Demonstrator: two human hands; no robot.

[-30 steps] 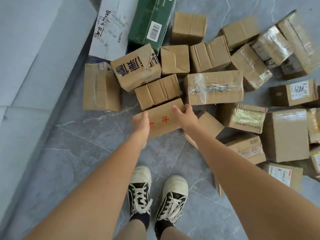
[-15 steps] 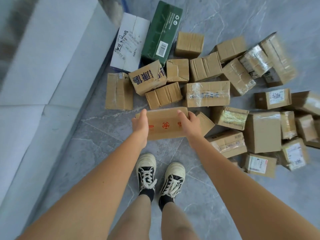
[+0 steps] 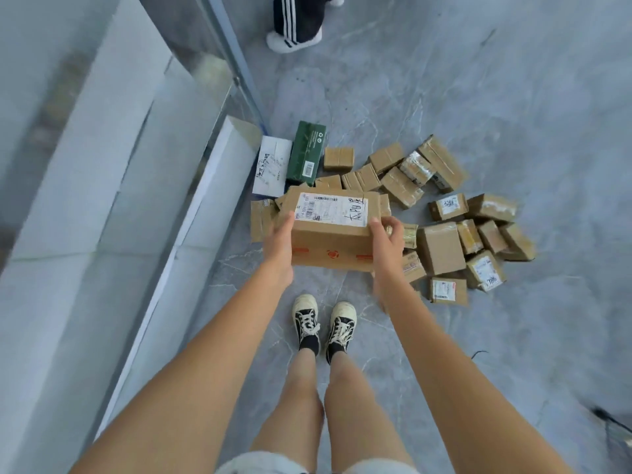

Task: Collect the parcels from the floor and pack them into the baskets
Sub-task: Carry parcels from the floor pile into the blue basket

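Bare legs and two black-and-white sneakers [image 3: 325, 325] fill the bottom of my view, standing on grey marbled floor [image 3: 513, 97]. Both my arms reach forward from the lower corners.

Above the shoes, I hold a brown cardboard parcel [image 3: 333, 248] off the floor, between my hands. Its long axis runs left to right across the view, level. My left hand [image 3: 278, 242] grips its left end, thumb lying on the top edge. My right hand [image 3: 386, 241] grips its right end, thumb on top, the other fingers hidden behind the box. The top face carries a white shipping label [image 3: 331, 209] with barcodes and black handwriting at its right end. The near side face shows small red printed marks.

Just beyond and to the right of the held parcel lies a heap of brown parcels [image 3: 441, 248] on the floor, many taped, some with white labels. At the heap's far left lie a green box [image 3: 306, 152] and a white box [image 3: 272, 167], side by side, their long axes pointing away from me.

Pale wall panels [image 3: 102, 200] run along the left. At the far top, another person's dark striped trouser leg [image 3: 297, 18] and white shoe stand on the floor.
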